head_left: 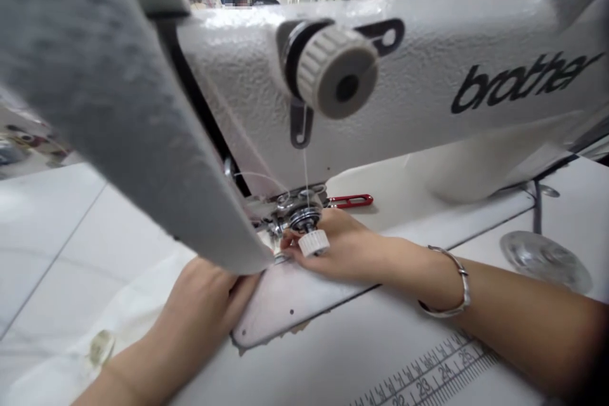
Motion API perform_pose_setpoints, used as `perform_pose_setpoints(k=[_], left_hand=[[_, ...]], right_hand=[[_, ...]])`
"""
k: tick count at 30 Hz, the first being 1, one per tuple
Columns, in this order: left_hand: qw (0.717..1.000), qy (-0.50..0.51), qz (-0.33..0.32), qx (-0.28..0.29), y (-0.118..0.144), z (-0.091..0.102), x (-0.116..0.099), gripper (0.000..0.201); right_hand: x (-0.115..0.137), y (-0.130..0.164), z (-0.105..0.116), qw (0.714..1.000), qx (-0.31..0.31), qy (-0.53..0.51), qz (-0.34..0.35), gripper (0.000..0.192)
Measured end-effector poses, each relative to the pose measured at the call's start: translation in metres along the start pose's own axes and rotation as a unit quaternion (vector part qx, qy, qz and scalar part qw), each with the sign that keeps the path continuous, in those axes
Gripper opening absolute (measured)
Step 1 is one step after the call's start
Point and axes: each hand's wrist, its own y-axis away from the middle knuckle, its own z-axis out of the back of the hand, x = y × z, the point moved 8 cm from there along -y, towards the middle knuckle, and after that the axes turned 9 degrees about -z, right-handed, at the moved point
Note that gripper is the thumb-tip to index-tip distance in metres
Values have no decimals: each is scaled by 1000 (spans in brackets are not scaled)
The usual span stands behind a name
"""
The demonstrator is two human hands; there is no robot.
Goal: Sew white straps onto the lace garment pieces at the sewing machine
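Note:
A white sewing machine (419, 76) stands over both hands. Beside the needle area, my right hand (347, 247) has its fingers curled together, partly behind a small white tension knob (314, 243). What is between those fingertips is too small and covered to make out. My left hand (200, 298) rests at the left of the machine bed (290, 304), low on white fabric (147, 285). The machine's head hides its fingers; only the thumb side shows. A white thread (306, 171) runs down to the tension discs. More pale fabric (404, 190) lies under the machine arm.
Red thread snips (352, 201) lie behind my right hand. A large grey dial (340, 73) sticks out of the machine front. A ruler scale (428, 380) marks the table's near edge, and a clear round disc (545, 260) lies at right. Hanging garments fill the background.

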Motion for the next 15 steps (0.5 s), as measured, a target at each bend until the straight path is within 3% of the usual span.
perform_pose_setpoints(k=[5,8,12,15], left_hand=[[999,20,44,9,-3,1,4,31],[991,84,98,22,-4,-2,12,29],[972,161,172,10,-1,-7,22,24],[973,152,172,4,0,-7,20,21]], right_hand=[[2,-3,-3,998,-12,57,-2,15],[6,-2,-4,995,-14,94,9,16],[5,-2,-3,998,-2,64,-9,10],[3,-2,-2,999,2,51,-16,8]])
